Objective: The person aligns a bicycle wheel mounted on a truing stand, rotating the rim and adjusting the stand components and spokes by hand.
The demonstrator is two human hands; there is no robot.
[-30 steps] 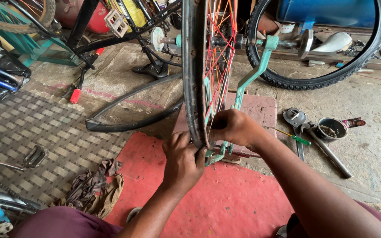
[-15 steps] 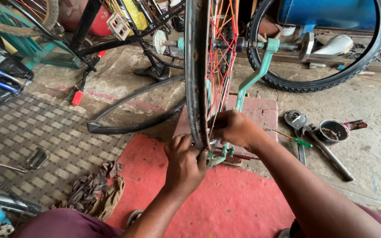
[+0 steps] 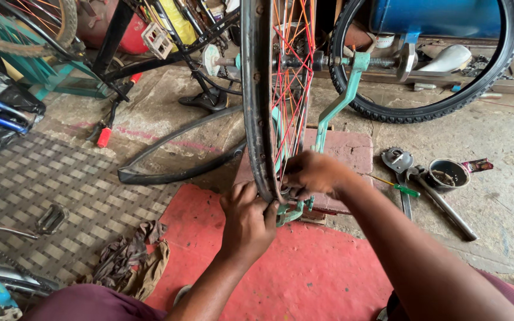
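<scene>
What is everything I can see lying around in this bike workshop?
wheel rim: 1, dark, orange spokes, upright at centre
truing stand: 1, teal, holding the wheel
red mat: 1, floor under the hands
brick: 1, reddish, behind the stand
loose tyre: 1, black, lying left of the wheel
mounted tyre: 1, black, top right
blue tank: 1, top right
spanners: about 2, grey, floor at right
screwdriver: 1, green handle, by the spanners
tin cup: 1, dark, right
pedal: 1, metal, woven mat at left
rag: 1, brown, lower left
left hand: 1, gripping the rim's bottom
right hand: 1, at the spokes near the rim
</scene>
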